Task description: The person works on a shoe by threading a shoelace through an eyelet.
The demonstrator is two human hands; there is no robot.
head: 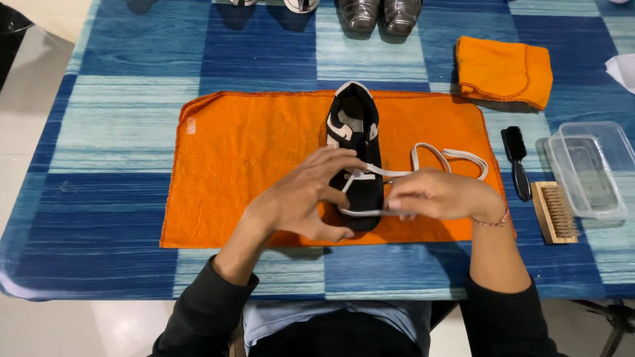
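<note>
A black shoe [357,125] with white markings lies on an orange cloth [251,165], its opening pointing away from me. My left hand [311,198] rests on the shoe's front part, fingers pinching the white shoelace [450,157] where it enters the eyelets. My right hand [440,195] sits just right of the shoe and grips the same lace, which loops out to the right over the cloth. The toe of the shoe is hidden under my hands.
A folded orange cloth [506,71] lies at the back right. A black brush [517,162], a wooden brush [554,211] and a transparent plastic box [589,168] sit at the right. Grey shoes [380,14] stand at the far edge of the blue checked table [119,132].
</note>
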